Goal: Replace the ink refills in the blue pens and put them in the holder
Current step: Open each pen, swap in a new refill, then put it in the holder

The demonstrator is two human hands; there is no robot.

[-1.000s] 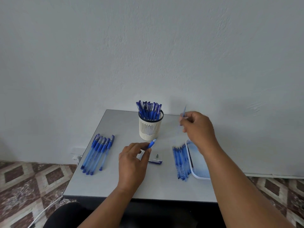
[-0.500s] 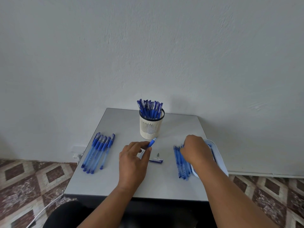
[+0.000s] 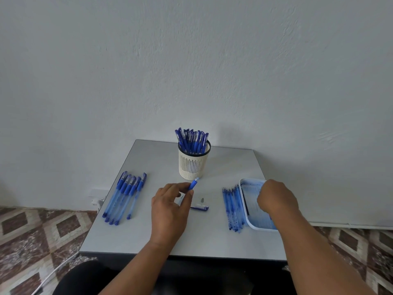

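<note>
Your left hand (image 3: 170, 206) pinches the opened pen barrel (image 3: 194, 184) between thumb and fingertips, tip raised toward the holder (image 3: 193, 165), ready for a new refill (image 3: 232, 206) from the row on the desk (image 3: 202, 237); your right hand (image 3: 276, 199) curls knuckles-up over the tray (image 3: 247, 209), contents hidden

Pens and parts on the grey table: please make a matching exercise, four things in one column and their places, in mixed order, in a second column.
Things:
1. pen holder
2. row of capped pens
3. white tray
4. pen cap

Places:
A. under the right hand
B. left side of the table
C. just right of the left hand
D. back centre, filled with pens

Pairs: 1-D, 2-B, 3-A, 4-C
</note>
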